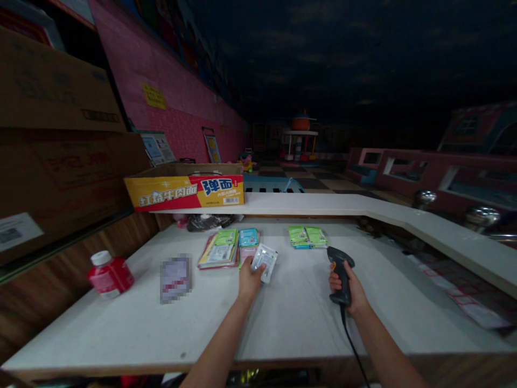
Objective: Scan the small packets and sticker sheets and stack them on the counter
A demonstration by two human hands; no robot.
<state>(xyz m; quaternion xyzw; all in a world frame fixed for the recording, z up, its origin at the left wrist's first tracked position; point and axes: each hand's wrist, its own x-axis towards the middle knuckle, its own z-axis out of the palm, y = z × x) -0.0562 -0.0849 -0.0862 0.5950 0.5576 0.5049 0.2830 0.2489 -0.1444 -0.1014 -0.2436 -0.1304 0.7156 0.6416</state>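
Note:
My left hand (249, 279) is closed on the edge of a small silvery packet (265, 263), its printed face turned up, over the white counter. Just behind it lie stacked flat packets (221, 250), green and yellow on top, with a blue packet (248, 237) beside them. My right hand (350, 285) wraps round the handle of a black barcode scanner (341, 272), held upright with its head tilted to the left; a cable hangs from its base. Beyond the scanner, to its left, sits a second pile of green packets (307, 237).
A red bottle with a white cap (110, 275) stands at the left, near a blurred-out card-like item (175, 278). On the raised white ledge (307, 203) rests a yellow and red noodle carton (186, 189). Brown cardboard boxes (60, 161) rise at far left.

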